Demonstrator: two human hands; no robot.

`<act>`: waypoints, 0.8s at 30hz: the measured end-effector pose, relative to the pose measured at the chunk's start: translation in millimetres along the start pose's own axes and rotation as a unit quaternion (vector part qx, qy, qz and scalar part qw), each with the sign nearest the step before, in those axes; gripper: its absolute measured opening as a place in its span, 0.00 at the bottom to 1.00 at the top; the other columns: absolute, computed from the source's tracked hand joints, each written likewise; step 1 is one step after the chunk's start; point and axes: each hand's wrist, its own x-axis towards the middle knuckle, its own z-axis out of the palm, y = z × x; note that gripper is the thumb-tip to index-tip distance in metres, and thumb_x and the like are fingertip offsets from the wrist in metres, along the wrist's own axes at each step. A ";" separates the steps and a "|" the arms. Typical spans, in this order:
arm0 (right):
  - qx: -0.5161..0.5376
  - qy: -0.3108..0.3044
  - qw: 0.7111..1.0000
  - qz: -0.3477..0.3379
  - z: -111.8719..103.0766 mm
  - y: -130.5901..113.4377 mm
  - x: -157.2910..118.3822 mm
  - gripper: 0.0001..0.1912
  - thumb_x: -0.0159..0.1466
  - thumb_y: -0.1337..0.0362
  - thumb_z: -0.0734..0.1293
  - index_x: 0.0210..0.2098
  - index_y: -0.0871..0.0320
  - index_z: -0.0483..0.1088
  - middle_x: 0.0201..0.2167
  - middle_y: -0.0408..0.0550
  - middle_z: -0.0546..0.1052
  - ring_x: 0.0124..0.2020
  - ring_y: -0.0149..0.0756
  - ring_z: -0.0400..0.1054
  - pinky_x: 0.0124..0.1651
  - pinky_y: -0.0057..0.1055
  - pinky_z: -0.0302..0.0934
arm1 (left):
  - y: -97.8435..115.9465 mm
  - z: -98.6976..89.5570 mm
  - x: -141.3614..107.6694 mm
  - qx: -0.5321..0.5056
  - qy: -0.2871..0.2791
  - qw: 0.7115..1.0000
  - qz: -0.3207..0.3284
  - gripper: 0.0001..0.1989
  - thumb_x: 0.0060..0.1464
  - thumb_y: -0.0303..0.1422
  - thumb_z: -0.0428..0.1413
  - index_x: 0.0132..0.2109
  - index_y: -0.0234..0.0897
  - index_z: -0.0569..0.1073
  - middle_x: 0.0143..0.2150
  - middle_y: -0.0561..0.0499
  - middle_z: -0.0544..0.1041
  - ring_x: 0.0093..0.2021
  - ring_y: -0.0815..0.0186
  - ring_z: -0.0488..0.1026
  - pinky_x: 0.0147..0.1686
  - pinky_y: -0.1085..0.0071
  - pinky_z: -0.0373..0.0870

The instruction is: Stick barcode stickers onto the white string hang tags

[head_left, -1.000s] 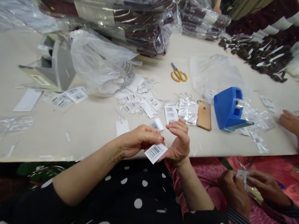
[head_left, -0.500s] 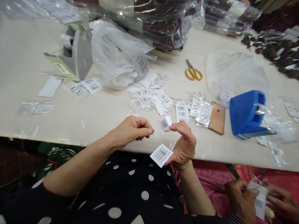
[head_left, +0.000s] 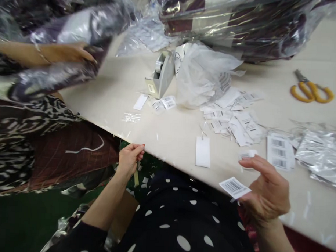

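Your black garment (head_left: 172,237) is showing white dots; at four o'clock, the white label (head_left: 234,187) is showing black bars.

Glare on plastic wrap (head_left: 254,31); floor (head_left: 13,223) dim; slight blur.

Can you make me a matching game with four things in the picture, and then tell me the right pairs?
Things:
1. Scissors
2. Tape dispenser
3. Barcode label
4. Blank hang tag

Places and colours:
A. Touching the thumb of the right hand
B. Yellow-orange handles
C. Flat, on the near side of the tag pile
D. Grey, beside the plastic bag

Right pairs: 1-B, 2-D, 3-A, 4-C
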 end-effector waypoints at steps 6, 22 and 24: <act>-0.027 0.005 1.000 0.010 3.4 -10.9 2.4 0.29 0.51 0.43 0.67 0.43 0.59 0.70 0.31 0.51 0.74 0.37 0.48 0.68 0.50 0.56 0.57 | -15.5 12.0 -4.7 -0.029 0.063 0.996 0.058 0.11 0.38 0.34 0.62 0.26 0.34 0.68 0.15 0.57 0.68 0.15 0.75 0.63 0.17 0.79 0.58; -0.011 0.013 1.000 0.014 0.6 -9.3 -6.3 0.26 0.52 0.47 0.68 0.44 0.58 0.69 0.32 0.50 0.74 0.38 0.47 0.67 0.51 0.56 0.57 | -18.1 4.0 2.1 -0.154 0.001 0.982 -0.104 0.15 0.30 0.31 0.66 0.24 0.32 0.67 0.16 0.54 0.68 0.16 0.72 0.65 0.16 0.76 0.60; -0.020 0.000 1.000 0.020 -0.6 -8.2 -8.5 0.26 0.53 0.48 0.67 0.44 0.58 0.69 0.33 0.50 0.74 0.39 0.48 0.67 0.51 0.56 0.56 | -20.5 2.6 1.5 -0.182 -0.024 0.976 -0.114 0.15 0.31 0.30 0.66 0.25 0.32 0.68 0.18 0.54 0.69 0.18 0.73 0.65 0.18 0.76 0.61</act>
